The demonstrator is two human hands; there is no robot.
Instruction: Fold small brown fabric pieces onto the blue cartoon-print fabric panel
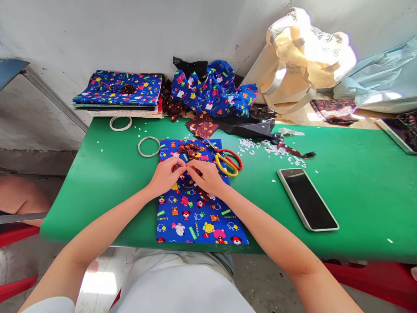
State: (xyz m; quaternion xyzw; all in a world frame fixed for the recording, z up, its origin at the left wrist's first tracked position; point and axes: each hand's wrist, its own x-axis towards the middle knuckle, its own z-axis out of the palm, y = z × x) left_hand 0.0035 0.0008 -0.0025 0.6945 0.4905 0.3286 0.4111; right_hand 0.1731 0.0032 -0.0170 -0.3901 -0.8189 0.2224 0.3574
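My left hand (167, 176) and my right hand (206, 174) meet with fingertips pinched together over a blue cartoon-print cloth (195, 221). Whatever the fingertips hold is too small and hidden to make out. Small brown patterned fabric scraps (189, 151) lie on the cloth just beyond and beneath my hands. Scissors (228, 164) with one red and one yellow handle rest at the cloth's upper right, close to my right hand. Their blades point toward a brown fabric piece (202, 125) behind the cloth.
Two tape rolls (149, 147) (120, 123) lie left on the green table (107, 187). A phone (309, 200) and white paper bits (276, 148) are on the right. Behind stand a cloth-topped stack of books (120, 89), crumpled blue fabric (211, 93) and a cream bag (289, 65).
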